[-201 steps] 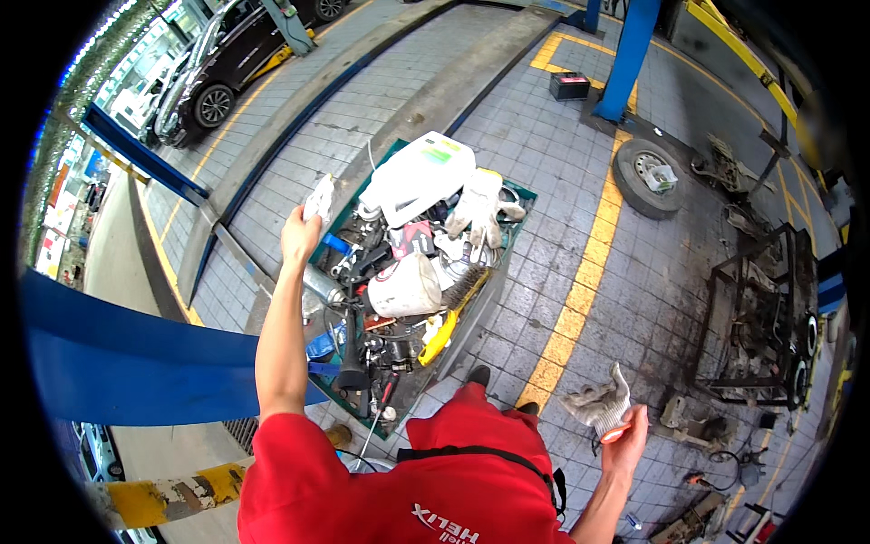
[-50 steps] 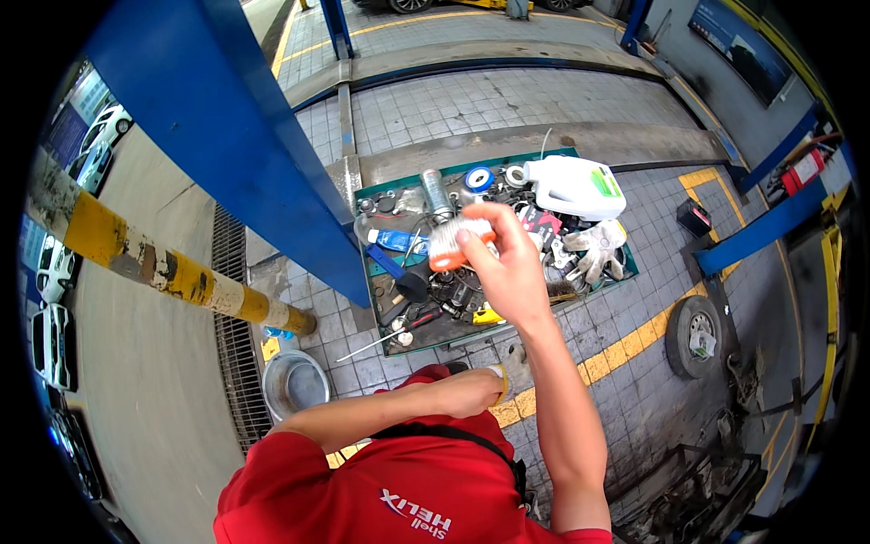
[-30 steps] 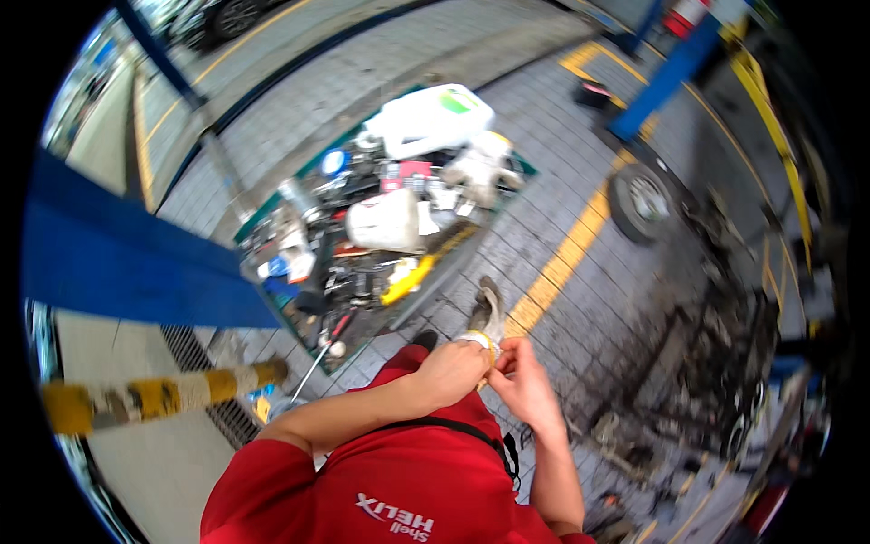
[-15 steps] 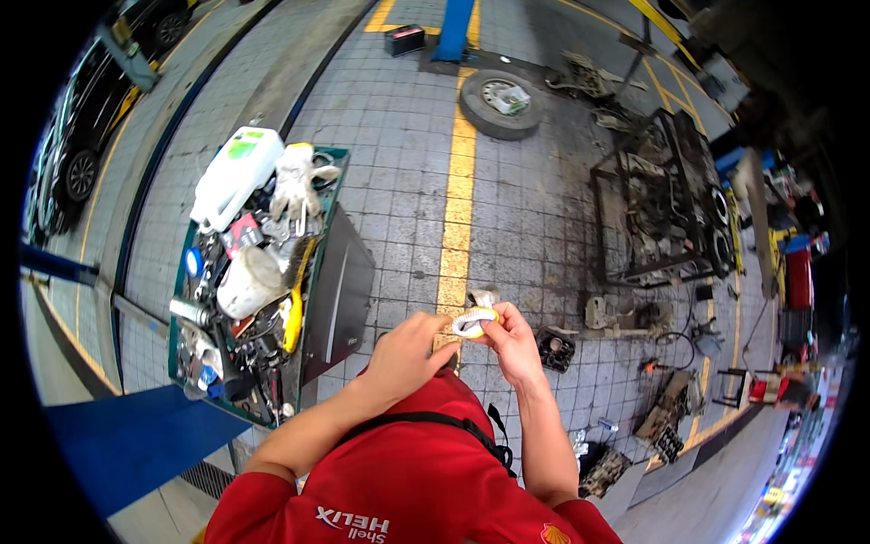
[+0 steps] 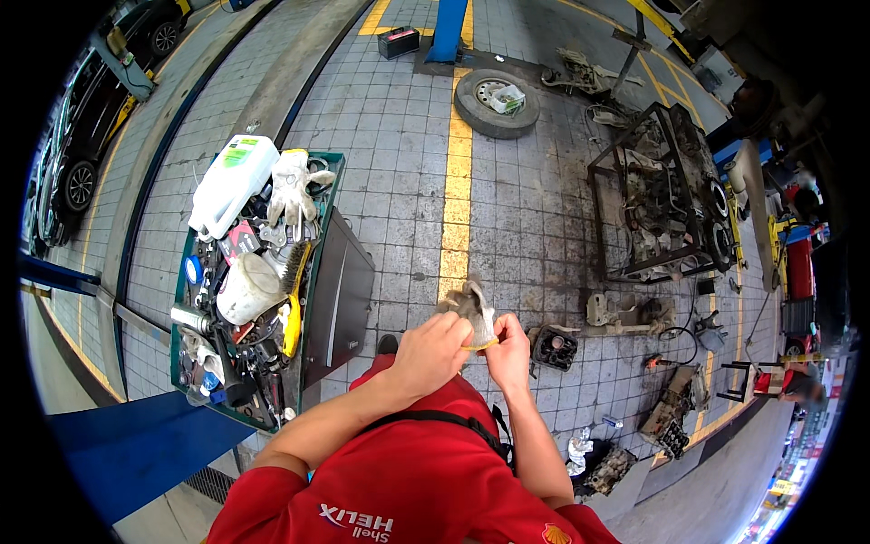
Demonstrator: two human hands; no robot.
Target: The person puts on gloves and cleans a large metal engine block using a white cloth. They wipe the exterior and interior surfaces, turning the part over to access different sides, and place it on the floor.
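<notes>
A soiled white work glove (image 5: 472, 309) with a yellow-edged cuff is held up in front of my waist, its fingers pointing away from me. My left hand (image 5: 433, 355) is closed at the cuff's left side, its fingertips partly out of sight. At the right side of the cuff, my right hand (image 5: 509, 354) pinches the edge between thumb and fingers. A second white glove (image 5: 292, 192) lies on the cluttered tool cart (image 5: 337, 181) to my left, beside a white jug (image 5: 237, 177) and a yellow-handled wire brush (image 5: 292, 322).
A wheel (image 5: 494, 107) lies flat on the tiled floor ahead. On the right stand a metal frame (image 5: 598, 213) holding an engine and, nearer, several loose engine parts. A blue post (image 5: 448, 32) rises ahead, and a car battery (image 5: 399, 42) sits left of it.
The glove has turned: its cuff opening faced up before, and now its fingers stretch away from me. Both hands have shifted slightly and still grip the cuff.
</notes>
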